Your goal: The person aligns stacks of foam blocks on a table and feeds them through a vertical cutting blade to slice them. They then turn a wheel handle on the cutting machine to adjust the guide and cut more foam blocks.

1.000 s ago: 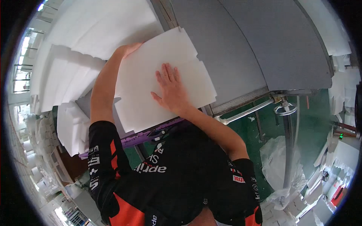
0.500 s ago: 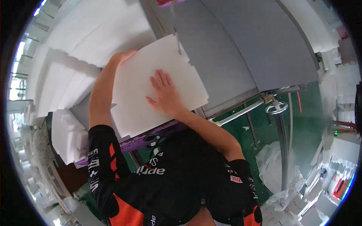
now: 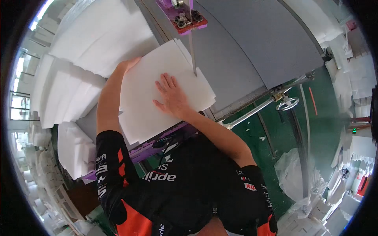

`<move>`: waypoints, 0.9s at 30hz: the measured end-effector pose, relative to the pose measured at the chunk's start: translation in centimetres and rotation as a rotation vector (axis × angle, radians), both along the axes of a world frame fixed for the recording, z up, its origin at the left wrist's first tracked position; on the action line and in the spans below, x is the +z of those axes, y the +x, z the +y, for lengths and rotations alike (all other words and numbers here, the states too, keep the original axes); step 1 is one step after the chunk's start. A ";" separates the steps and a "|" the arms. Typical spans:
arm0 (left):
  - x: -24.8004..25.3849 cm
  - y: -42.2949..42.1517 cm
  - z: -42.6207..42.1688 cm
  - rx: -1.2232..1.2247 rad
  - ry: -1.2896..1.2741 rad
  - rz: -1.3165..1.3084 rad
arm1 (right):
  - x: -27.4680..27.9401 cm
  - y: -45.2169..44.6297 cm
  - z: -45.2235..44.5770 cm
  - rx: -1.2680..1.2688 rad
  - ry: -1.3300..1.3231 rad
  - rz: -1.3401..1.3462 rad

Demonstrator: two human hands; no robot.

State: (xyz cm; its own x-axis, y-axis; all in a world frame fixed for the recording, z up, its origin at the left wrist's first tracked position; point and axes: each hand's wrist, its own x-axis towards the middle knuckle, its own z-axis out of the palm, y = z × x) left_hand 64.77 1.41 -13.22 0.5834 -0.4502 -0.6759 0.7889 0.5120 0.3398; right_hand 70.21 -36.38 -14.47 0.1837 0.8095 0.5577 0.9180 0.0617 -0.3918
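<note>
A white foam sheet [image 3: 145, 106], notched at its corners, lies on the grey machine table. The thin upright blade [image 3: 192, 55] of a saw stands in a cut near the sheet's right edge, with a narrow strip on its far side. My left hand [image 3: 130, 63] grips the sheet's far left edge, fingers partly hidden behind it. Flat on top of the sheet is my right hand [image 3: 173, 96], fingers stretched out, left of the blade and nearer to me.
Above the blade hangs a purple and red blade guide [image 3: 185, 19]. Stacked white foam blocks [image 3: 102, 35] stand at the left. A grey table surface [image 3: 267, 39] extends right. A metal rail [image 3: 252, 114] and handwheel [image 3: 287, 104] border the green floor, where clear plastic [image 3: 295, 173] lies.
The blade now sits deeper along the cut in the foam sheet, away from its far corner. Both hands keep their places on the sheet. The view has shifted, showing more of the blade guide.
</note>
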 end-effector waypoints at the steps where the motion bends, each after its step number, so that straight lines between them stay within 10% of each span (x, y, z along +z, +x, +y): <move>1: 0.4 0.1 -2.0 0.023 0.345 0.030 | -0.1 0.0 -0.1 -0.003 0.000 0.001; 4: 2.7 0.7 -8.9 0.100 1.382 0.102 | -0.3 0.0 -0.1 -0.010 0.002 0.001; 27: 1.9 0.5 -7.9 0.063 1.508 -0.013 | -0.8 -0.2 0.3 -0.071 0.028 -0.026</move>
